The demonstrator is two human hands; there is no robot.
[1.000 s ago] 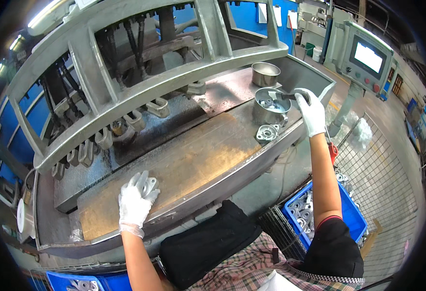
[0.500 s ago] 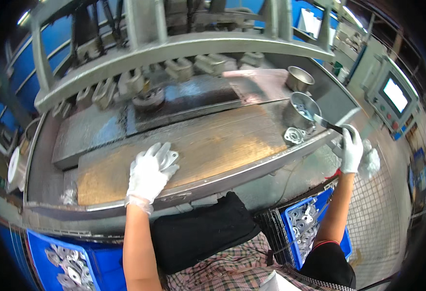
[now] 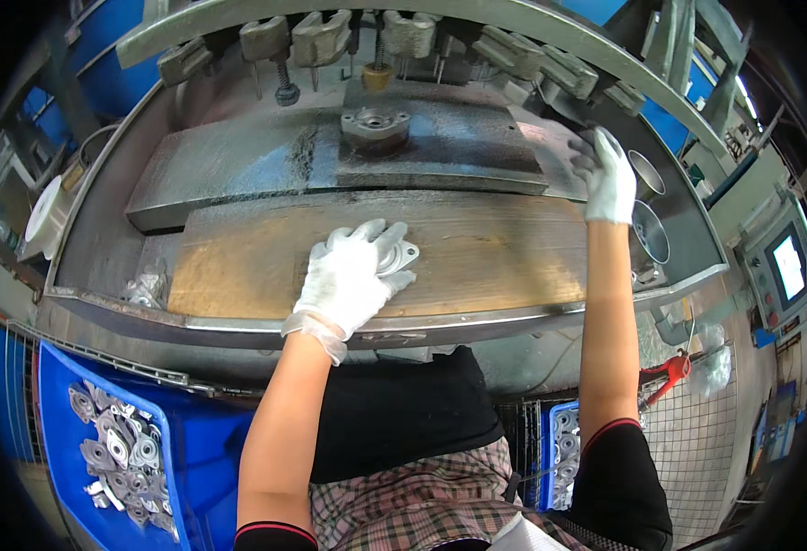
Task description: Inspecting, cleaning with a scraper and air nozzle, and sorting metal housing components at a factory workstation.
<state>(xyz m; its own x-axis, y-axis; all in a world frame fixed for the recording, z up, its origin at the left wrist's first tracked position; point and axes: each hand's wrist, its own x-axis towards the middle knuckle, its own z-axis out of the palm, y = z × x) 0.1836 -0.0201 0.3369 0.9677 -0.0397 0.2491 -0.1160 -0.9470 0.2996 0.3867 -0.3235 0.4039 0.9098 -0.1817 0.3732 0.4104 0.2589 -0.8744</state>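
Note:
My left hand, in a white glove, rests on the worn wooden board. Its thumb and fingers grip a small silver metal flange, partly hidden under the palm. My right hand, also gloved, is raised over the right side of the bench tray. Its fingers are curled and blurred, round what appears to be a black-handled tool, a dark streak beyond them. Behind the board, a similar flange-shaped piece sits on a dark metal block, away from both hands.
Overhead hangs a machine frame with several metal clamps. Two metal pots stand at the tray's right end. Blue bins of silver parts flank my lap. A control screen is at far right, a white spool at left.
My right hand has moved from beside the pots, where it held a black-handled tool with a pale tip, inward and up. The view has turned; my left hand stays on the flange.

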